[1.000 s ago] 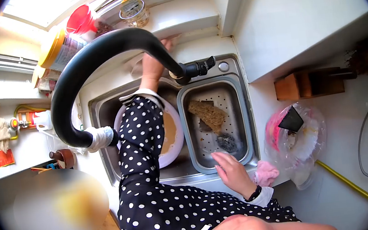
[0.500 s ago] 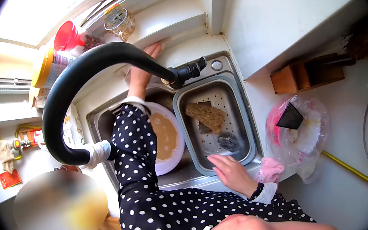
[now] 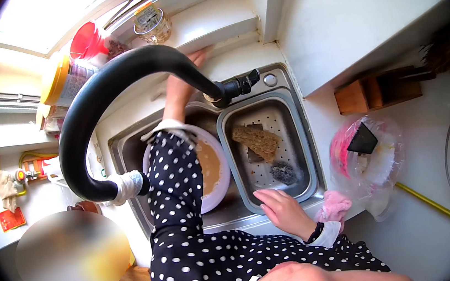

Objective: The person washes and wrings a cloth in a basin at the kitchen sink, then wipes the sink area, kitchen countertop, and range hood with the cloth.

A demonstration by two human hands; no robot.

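Observation:
My left hand (image 3: pixel 179 89) reaches to the counter behind the sink (image 3: pixel 118 152), partly hidden by the black hose-like faucet (image 3: pixel 151 57). Its slightly blurred fingers are stretched out near the window ledge; whether anything lies beneath them cannot be made out. My right hand (image 3: pixel 286 211) rests at the front rim of the grey-edged drain basket (image 3: pixel 310 158), fingers extended, holding nothing. A brown loofah-like scrubber (image 3: pixel 258 141) and a dark steel-wool pad (image 3: pixel 283 172) lie in that basket. Under my left forearm, a pale basin (image 3: pixel 224 188) holds cloudy brownish water (image 3: pixel 210 164).
Along the window ledge stand a red container (image 3: pixel 86 41), a yellow-lidded tub (image 3: pixel 56 82) and a glass holder (image 3: pixel 157 29). To the right are a pink cloth (image 3: pixel 333 206), a plastic bag (image 3: pixel 373 173) and a wooden block (image 3: pixel 352 100). A blurred round patch covers the lower left.
My left hand has shifted slightly right along the back counter, its forearm following. The whole view has moved a little. My right hand stays at the basket's rim.

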